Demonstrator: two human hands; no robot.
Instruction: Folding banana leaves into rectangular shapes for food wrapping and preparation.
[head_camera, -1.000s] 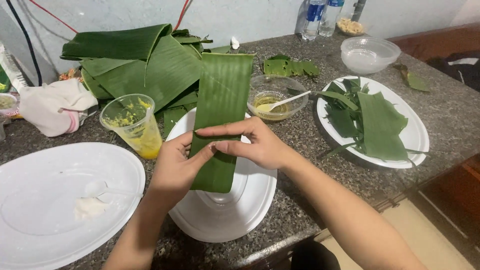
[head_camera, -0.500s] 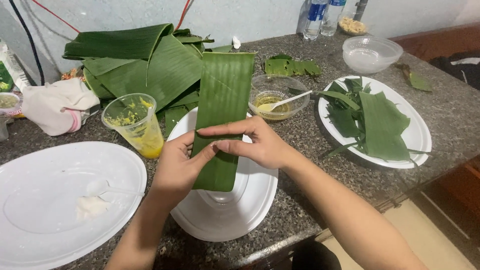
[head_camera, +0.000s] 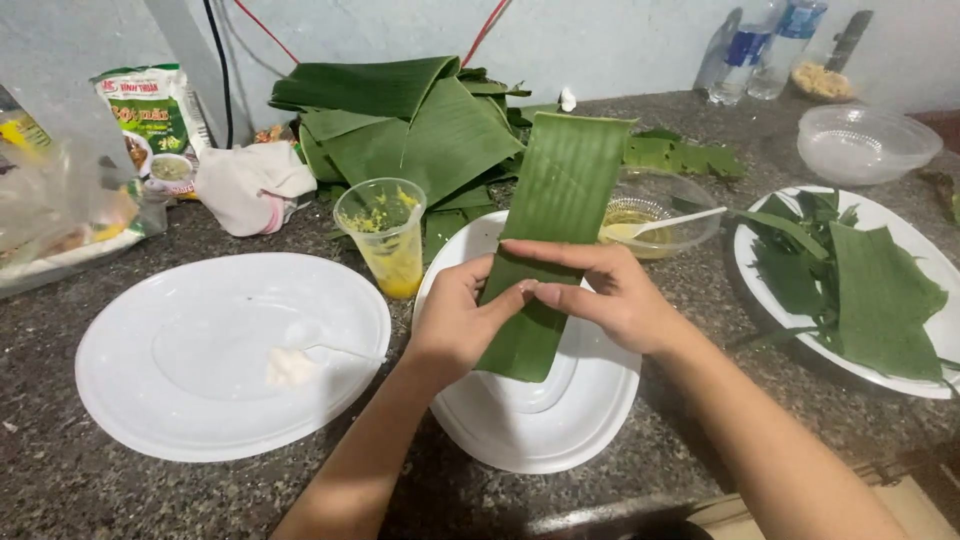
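Note:
A long strip of green banana leaf (head_camera: 556, 200) lies lengthwise over a white oval plate (head_camera: 530, 430) in front of me. My left hand (head_camera: 455, 318) grips the strip's left edge near its lower half, thumb on top. My right hand (head_camera: 610, 290) reaches across the strip from the right, fingers flat on the leaf and meeting the left thumb. The strip's near end (head_camera: 520, 350) sticks out below both hands.
A large white plate (head_camera: 180, 400) with a white dab sits at left. A clear cup (head_camera: 385, 235) with yellow residue, a stack of banana leaves (head_camera: 410, 125), a small bowl with spoon (head_camera: 650, 215), a plate of leaf pieces (head_camera: 870, 290), a clear bowl (head_camera: 865, 140) and bottles (head_camera: 775, 45) surround it on the granite counter.
The view has shifted to the right and slightly nearer. Both hands stay on the leaf strip in nearly the same hold.

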